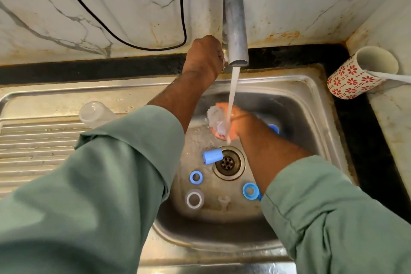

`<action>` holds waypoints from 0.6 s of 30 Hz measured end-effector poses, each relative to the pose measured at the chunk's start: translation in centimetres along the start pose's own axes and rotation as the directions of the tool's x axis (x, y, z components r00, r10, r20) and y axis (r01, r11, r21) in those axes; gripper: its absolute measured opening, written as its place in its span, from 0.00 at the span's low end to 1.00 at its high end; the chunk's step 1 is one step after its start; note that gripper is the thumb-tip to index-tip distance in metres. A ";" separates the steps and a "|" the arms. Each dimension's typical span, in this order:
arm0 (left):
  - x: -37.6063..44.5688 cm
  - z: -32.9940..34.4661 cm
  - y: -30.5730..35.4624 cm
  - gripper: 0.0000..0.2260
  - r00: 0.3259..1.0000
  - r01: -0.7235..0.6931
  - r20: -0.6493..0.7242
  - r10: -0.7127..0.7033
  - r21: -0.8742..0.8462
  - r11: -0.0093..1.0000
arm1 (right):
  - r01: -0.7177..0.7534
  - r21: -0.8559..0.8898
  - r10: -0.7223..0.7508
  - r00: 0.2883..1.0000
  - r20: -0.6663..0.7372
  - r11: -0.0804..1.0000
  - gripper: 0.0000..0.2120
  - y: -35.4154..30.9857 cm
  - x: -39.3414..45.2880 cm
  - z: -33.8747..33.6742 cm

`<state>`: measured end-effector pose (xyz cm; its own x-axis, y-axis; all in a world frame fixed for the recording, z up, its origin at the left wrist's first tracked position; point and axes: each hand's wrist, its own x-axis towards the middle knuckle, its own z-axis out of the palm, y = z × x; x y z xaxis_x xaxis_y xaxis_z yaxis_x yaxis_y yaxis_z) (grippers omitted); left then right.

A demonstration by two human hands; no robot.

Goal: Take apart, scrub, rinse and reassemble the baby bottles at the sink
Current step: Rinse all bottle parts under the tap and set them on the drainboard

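**Two hands busy at one steel sink**

Left hand (pixel 203 56) curled round the tap handle beside the grey metal tap (pixel 235 26). Right hand (pixel 231 125) cupped round a clear soft bottle part (pixel 216 121), held under the running water (pixel 233 89).

Down in the shiny steel sink (pixel 311 100): a blue cap (pixel 212 156) by the drain (pixel 229 162), two blue rings (pixel 196 177) (pixel 250 190), a see-through ring (pixel 194 199). On the ribbed draining board (pixel 37 140), a clear plastic bottle (pixel 95 114) lying down. Red-flowered white mug (pixel 360 73) holding a white stick. No writing to read.
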<state>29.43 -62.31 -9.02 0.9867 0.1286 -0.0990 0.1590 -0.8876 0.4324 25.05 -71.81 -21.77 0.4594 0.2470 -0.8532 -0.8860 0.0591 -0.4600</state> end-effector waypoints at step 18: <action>1.1 0.7 -0.3 0.14 0.998 -0.057 -0.015 0.059 0.091 0.994 | 0.018 0.314 -0.021 1.000 0.007 0.949 0.08 3.1 1.3 -2.1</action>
<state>30.43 -62.18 -9.91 0.9948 0.0829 -0.0597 0.0987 -0.9302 0.3536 23.05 -73.33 -24.78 0.4773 0.2523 -0.8418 -0.8528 0.3641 -0.3744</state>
